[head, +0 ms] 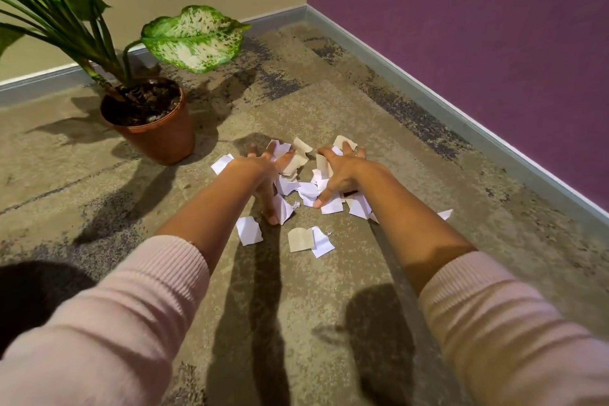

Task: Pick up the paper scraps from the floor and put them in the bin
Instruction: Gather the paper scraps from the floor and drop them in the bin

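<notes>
Paper scraps [304, 189] beneath left hand [262, 171], right hand [342, 171], fingers [346, 147] splayed wide; open carpet [329, 109] around

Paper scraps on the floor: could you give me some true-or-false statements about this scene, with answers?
1. Both the left hand and right hand rest on the paper scraps. True.
2. The potted plant stands right of the scraps. False: it stands to their left.
3. A bin stands beside the pile. False: no bin is in view.
4. A few scraps lie apart, nearer the person. True.
</notes>
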The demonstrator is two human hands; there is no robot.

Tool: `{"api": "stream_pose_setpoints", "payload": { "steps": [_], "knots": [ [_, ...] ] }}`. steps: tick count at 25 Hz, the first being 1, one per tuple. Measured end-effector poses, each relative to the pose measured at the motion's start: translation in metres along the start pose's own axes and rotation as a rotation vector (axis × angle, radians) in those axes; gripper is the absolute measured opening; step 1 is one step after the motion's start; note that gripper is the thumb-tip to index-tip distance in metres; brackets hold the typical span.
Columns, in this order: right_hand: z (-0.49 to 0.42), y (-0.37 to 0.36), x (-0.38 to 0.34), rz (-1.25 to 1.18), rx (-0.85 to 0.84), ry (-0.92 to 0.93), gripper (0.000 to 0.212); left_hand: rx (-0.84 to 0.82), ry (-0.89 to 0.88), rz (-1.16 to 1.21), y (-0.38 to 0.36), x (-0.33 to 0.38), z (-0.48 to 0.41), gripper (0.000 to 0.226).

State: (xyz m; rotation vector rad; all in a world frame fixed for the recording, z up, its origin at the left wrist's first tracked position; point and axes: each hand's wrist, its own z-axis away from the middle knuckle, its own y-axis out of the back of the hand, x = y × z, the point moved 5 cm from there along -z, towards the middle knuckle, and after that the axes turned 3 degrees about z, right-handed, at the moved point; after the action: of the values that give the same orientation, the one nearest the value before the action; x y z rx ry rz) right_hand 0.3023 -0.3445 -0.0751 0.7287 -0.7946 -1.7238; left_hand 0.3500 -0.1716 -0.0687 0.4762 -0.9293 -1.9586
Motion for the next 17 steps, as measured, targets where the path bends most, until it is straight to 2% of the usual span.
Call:
{"api": "stream_pose_setpoints", "payload": {
  "steps": [3,7,14,17],
  "knots": [
    [0.003,0.0,-0.008,0.035,0.005,0.055,0.122,0.003,-0.032,0.024,-0.003,0.002,0.001,0.154],
    [0.013,-0.008,-0.024,0.063,0.114,0.176,0.097,0.033,-0.092,0.006,-0.009,0.01,0.008,0.135],
    [0.068,-0.034,-0.036,0.18,0.177,0.27,0.066,0.188,-0.244,0.051,-0.035,0.032,0.044,0.078],
    [0.096,-0.048,-0.037,0.178,0.161,0.271,0.058,0.199,-0.28,0.111,-0.053,0.043,0.069,0.07]
  ]
}}
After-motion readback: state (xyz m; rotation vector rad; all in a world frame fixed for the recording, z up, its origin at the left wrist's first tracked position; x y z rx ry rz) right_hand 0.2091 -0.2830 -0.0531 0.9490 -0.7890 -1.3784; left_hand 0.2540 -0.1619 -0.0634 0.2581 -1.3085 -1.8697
